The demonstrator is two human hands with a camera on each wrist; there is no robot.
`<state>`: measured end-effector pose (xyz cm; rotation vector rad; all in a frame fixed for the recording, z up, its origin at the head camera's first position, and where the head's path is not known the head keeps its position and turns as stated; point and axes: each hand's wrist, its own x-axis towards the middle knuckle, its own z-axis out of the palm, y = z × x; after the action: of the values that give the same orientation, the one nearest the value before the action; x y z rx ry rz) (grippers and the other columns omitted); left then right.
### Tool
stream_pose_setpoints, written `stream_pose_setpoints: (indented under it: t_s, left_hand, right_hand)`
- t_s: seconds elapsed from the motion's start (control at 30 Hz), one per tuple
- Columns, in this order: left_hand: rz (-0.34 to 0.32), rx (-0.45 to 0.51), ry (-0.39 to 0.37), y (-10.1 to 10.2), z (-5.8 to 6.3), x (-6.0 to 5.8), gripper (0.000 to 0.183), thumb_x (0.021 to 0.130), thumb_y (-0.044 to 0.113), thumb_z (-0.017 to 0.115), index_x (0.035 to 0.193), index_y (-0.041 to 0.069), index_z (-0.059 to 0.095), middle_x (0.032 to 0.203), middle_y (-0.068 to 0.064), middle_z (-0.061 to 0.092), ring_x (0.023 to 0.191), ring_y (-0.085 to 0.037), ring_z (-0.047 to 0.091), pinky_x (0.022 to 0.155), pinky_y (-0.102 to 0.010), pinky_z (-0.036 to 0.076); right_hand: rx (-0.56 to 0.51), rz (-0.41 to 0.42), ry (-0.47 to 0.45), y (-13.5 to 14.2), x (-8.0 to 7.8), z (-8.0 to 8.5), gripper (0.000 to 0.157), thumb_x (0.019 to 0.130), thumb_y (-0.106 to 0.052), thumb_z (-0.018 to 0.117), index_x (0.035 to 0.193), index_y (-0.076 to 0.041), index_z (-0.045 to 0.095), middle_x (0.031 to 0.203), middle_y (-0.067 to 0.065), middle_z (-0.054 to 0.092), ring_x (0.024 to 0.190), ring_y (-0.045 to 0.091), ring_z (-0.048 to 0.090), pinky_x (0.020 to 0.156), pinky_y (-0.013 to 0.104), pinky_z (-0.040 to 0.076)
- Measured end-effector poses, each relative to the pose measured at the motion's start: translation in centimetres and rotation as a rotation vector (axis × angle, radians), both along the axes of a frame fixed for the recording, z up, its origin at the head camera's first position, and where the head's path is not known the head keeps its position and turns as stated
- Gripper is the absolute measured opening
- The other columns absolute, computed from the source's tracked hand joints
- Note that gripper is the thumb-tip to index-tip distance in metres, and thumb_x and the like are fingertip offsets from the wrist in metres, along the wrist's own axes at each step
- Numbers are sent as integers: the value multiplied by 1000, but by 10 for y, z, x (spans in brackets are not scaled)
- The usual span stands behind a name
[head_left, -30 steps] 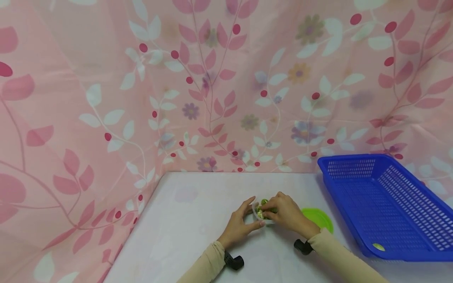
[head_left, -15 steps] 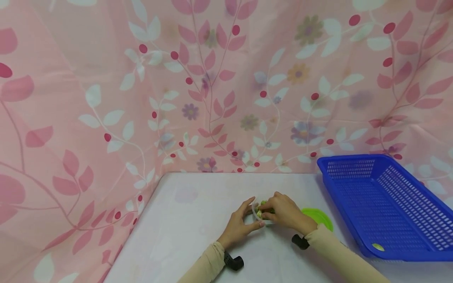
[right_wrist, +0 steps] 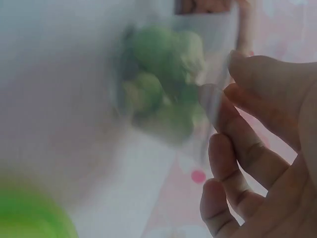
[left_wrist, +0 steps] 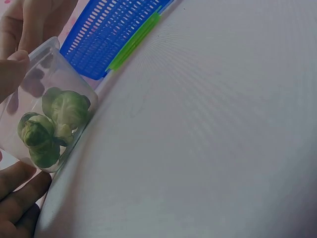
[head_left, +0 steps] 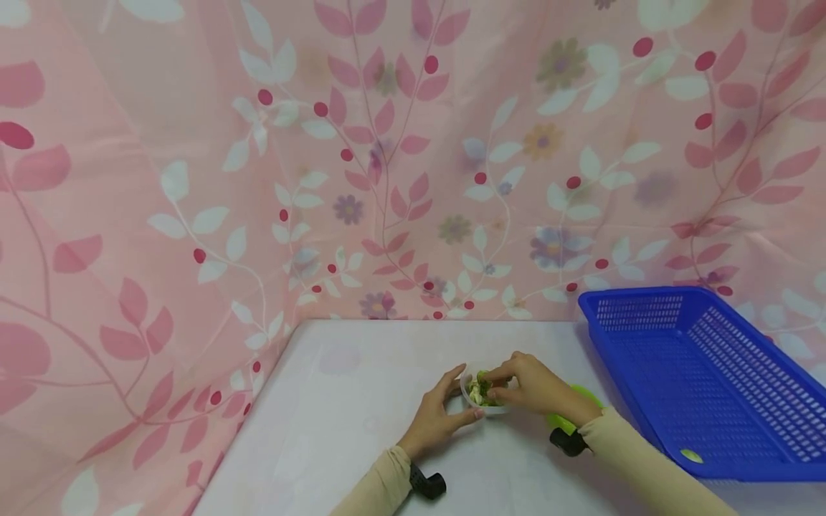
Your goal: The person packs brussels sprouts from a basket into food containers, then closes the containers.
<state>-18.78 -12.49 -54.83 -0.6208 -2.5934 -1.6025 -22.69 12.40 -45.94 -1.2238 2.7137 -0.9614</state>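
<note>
A clear plastic container [head_left: 493, 410] holds several Brussels sprouts [left_wrist: 69, 109], seen through its wall in both wrist views. My left hand [head_left: 431, 419] grips its left side, thumb at the near side and fingers at the far side. Over the mouth is my right hand [head_left: 538, 383], its fingertips at the rim and just inside. The right wrist view shows loosely bent fingers [right_wrist: 252, 148] with no sprout between them, though that view is blurred. Partly covered by the right wrist, a bright green lid [head_left: 586, 393] lies on the table.
A blue perforated basket [head_left: 645, 423] stands at the right of the white table [head_left: 335, 408]. In its near corner lies a small yellow-green piece [head_left: 692, 456]. Behind the table hangs a pink floral curtain [head_left: 413, 158].
My right hand has shifted slightly right and back from deeper in the container, showing more of the sprouts. The left hand keeps its grip. The head view has tilted slightly.
</note>
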Motion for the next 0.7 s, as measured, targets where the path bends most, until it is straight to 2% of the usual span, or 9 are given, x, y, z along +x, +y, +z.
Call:
stream_pose_setpoints:
  t_s: [0.17,0.27,0.4,0.5,0.6,0.7]
  left_hand:
    - [7,0,-9,1,0,0,91,93,47,82,166,19,35,148,-5,66,141,-23,60,121,-57,41]
    - [11,0,-15,0,-1,-1,91,93,46,82,166,20,36,149,-5,65,140,-23,60,121,-57,40]
    - [7,1,-12,0,-2,-1,90,93,44,83,166,19,36,150,-7,65,139,-24,61,121,-56,42]
    - [6,-1,-6,-1,-3,-1,91,93,44,83,166,18,36,150,-7,65,138,-24,62,120,-53,43]
    - [3,1,-5,0,-2,-1,91,93,44,83,166,17,36,150,-7,65,138,-24,62,120,-52,43]
    - [3,-2,-5,0,-1,-1,91,93,43,83,166,17,36,149,-7,65,138,-23,62,121,-52,43]
  right_hand:
    - [-16,33,-10,29,-5,23,27,98,-17,78,122,-6,80,103,2,83,87,11,68,69,24,49]
    - [1,15,12,50,-8,41,26,99,-21,77,122,-9,81,105,-1,83,90,7,69,68,25,51]
    - [31,-71,25,81,-10,63,26,99,-27,77,121,-13,81,108,-4,82,87,0,65,65,24,48]
    - [33,-153,-8,105,-10,77,26,99,-28,78,121,-15,81,109,-2,82,81,2,64,60,23,46]
    - [43,-218,-12,126,-10,86,26,98,-28,79,121,-16,82,113,2,82,90,10,70,66,23,52]
    - [67,-272,-13,145,-11,88,26,97,-29,80,121,-18,82,115,1,81,103,18,74,77,23,57]
